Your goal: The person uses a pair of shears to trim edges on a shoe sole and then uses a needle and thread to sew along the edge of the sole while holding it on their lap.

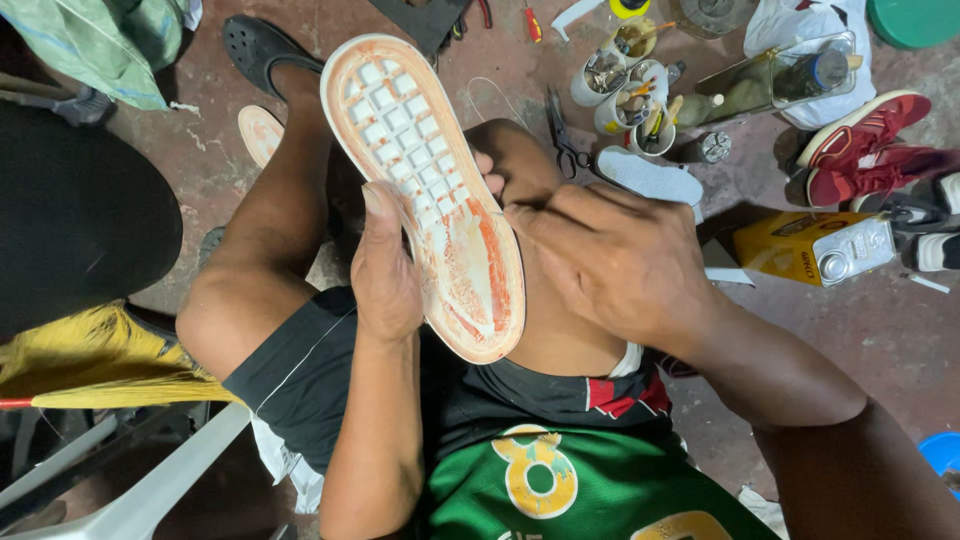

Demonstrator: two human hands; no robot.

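Note:
A white shoe sole with a waffle grid and orange glue stains stands tilted between my knees, tread side up. My left hand grips its left edge, thumb laid along the rim. My right hand rests against the sole's right edge, fingers curled with the fingertips pressed at the rim; anything pinched in them is hidden. A thin white thread runs across my dark shorts.
On the floor beyond lie black scissors, white cups of tools, a white insole, a yellow glue can, red sneakers and a black clog. A yellow broom sits at left.

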